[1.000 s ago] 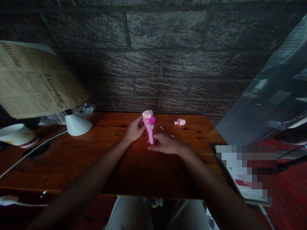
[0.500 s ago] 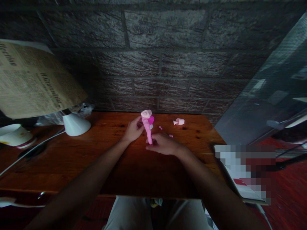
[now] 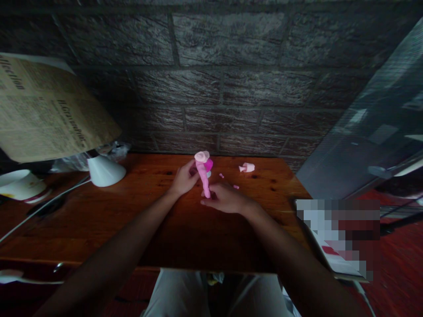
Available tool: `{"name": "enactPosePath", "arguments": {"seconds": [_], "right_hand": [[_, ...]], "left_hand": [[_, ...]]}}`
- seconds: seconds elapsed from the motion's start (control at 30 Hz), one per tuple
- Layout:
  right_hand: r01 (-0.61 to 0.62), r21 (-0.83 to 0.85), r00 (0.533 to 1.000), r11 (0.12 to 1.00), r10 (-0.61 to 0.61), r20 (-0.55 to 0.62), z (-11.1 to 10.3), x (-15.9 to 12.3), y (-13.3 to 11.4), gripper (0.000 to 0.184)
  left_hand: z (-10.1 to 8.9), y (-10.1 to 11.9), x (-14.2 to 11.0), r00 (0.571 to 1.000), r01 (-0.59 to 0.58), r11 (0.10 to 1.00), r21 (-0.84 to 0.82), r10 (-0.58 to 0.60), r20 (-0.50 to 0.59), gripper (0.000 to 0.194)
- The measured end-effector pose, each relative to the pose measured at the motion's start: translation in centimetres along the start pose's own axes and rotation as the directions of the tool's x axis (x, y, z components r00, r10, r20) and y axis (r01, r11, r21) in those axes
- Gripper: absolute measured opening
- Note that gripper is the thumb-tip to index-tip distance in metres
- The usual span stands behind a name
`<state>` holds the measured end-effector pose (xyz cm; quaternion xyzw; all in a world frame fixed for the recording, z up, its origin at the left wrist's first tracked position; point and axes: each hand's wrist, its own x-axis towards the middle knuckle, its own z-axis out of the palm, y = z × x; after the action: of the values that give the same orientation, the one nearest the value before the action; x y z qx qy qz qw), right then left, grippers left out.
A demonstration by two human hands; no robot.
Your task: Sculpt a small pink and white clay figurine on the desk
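A long pink roll of what looks like modelling clay (image 3: 202, 176) stands upright over the table in front of me. At its top is a paler pink lump (image 3: 202, 156), and behind it shows a magenta clay piece (image 3: 208, 165). My left hand (image 3: 184, 179) is closed on the clay's upper left side, its fingertips partly hidden behind the roll. Lower down, my right hand (image 3: 226, 198) pinches the bottom end of the roll between thumb and fingers. Two small pink bits (image 3: 235, 187) lie just beyond the right hand. Farther back rests a pale pink shaped clay piece (image 3: 247, 167).
The wooden table (image 3: 158, 211) meets a dark brick wall (image 3: 231, 88) at the back. On the left stand a lamp with a white base (image 3: 105, 171) and a printed shade (image 3: 49, 110), a paper cup (image 3: 21, 185) and a white cable. A blurred-out flat object (image 3: 333, 237) lies right.
Both hands keep their hold on the pink clay, with almost no movement. The whole view has shifted very slightly.
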<state>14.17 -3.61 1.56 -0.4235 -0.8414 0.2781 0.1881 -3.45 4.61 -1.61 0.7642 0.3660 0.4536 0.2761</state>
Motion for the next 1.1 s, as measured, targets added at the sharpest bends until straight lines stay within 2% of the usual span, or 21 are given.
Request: {"name": "enactPosePath", "arguments": {"seconds": [0.27,0.53,1.1], "right_hand": [[-0.013,-0.037,1.0,0.999,0.012,-0.009,0.06,0.08,-0.26,0.011],[-0.02,-0.064,1.0,0.998,0.02,-0.007,0.12,-0.05,-0.35,0.014],[-0.039,-0.101,0.999,0.994,0.038,-0.016,0.14,-0.03,-0.45,0.017]], "left_hand": [[0.07,-0.66,0.04,1.0,0.0,1.0,-0.003,0.0,0.013,0.031],[0.03,0.1,0.06,1.0,0.013,1.0,-0.023,-0.013,0.016,0.031],[0.02,0.1,0.08,1.0,0.012,1.0,-0.019,-0.012,0.022,0.029]]}}
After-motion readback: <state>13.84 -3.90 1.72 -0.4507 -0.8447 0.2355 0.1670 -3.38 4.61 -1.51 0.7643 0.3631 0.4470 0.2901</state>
